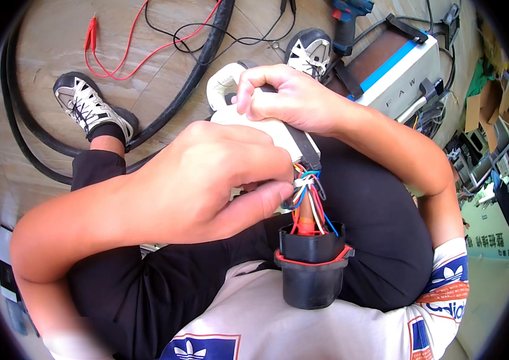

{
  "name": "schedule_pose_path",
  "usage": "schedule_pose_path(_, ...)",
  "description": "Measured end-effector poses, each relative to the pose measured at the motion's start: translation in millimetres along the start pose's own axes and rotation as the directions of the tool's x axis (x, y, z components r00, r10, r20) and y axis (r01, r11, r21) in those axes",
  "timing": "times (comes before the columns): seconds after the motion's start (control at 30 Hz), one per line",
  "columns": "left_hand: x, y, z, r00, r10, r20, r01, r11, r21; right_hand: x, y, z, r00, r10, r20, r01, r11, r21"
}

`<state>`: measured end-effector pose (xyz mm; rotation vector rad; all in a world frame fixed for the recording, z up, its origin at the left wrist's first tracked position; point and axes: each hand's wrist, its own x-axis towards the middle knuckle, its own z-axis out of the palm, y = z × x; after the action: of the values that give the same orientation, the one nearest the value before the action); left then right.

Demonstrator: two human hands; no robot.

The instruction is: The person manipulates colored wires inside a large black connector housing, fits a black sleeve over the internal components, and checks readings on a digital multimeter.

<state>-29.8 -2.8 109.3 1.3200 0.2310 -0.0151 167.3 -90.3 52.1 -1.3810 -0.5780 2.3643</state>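
Observation:
A white charging gun (281,135) lies over my lap with its looped handle (218,90) pointing away from me. Its black connector head (313,282), ringed by a red seal (338,259), is apart from the white body. Several coloured wires (314,207), gathered by a white tie (304,182), run between the two parts. My left hand (212,174) is closed, thumb and forefinger pinching at the wires' left side; its other fingers rest against the white body. My right hand (290,99) has its fingers curled on the top of the body near the handle. Their tips are partly hidden.
A thick black cable (203,66) curves over the tiled floor. Red clip leads (90,36) and black leads (254,39) lie beyond it. A cordless drill (345,24) and a white-and-blue box (398,75) are at the far right. Cardboard (490,111) and clutter line the right side.

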Motion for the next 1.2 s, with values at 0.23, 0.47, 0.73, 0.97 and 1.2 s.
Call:
schedule_pose_path(0.23,-1.1,8.2,0.0,0.987,0.068,0.145,-0.085,0.99,0.115,3.6,-1.6,8.4,0.999,-0.042,0.0,0.041,0.994,-0.1)
schedule_pose_path(0.47,8.0,16.6,-8.2,0.96,-0.068,0.273,0.027,0.988,0.153,7.2,-3.6,13.0,0.999,-0.014,-0.039,0.006,0.98,-0.197)
schedule_pose_path(0.73,22.0,26.8,-18.0,0.867,-0.123,0.483,-0.002,0.968,0.25,10.0,-2.0,23.6,0.999,0.041,-0.025,-0.045,0.979,-0.198)
schedule_pose_path(0.97,27.9,25.3,-34.0,0.816,-0.184,0.548,0.091,0.977,0.193,13.9,-8.4,34.3,0.992,0.086,-0.094,-0.105,0.972,-0.212)
schedule_pose_path(1.2,13.8,43.8,-49.0,0.842,-0.227,0.49,0.097,0.956,0.276,18.4,-15.1,41.2,0.994,-0.037,-0.1,0.014,0.975,-0.22)
